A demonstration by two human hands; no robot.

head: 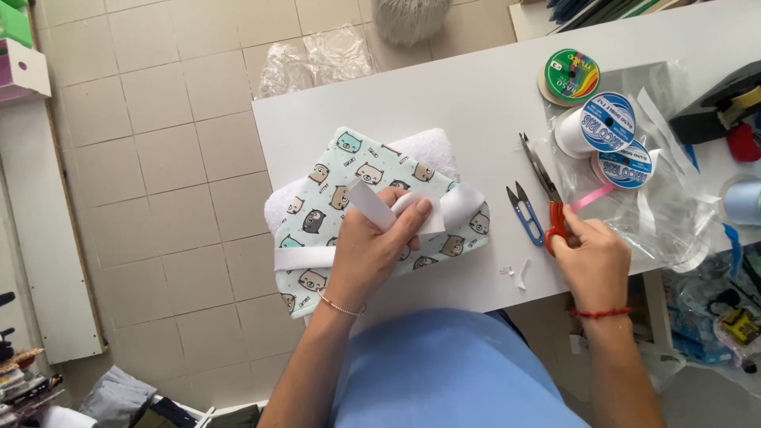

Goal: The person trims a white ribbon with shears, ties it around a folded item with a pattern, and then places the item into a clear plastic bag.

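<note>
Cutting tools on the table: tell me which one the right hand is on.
The red-handled scissors; the right hand grips them. The blue snips lie untouched.

The handles of the red scissors (556, 226) are being covered by the right hand (593, 261). Part of the printed fabric (349, 182) and the white ribbon (428, 208) is being hidden under the left hand (372, 250). The black tape dispenser (717, 107) and the pale blue spool (743, 200) are being cut off by the right edge.
</note>
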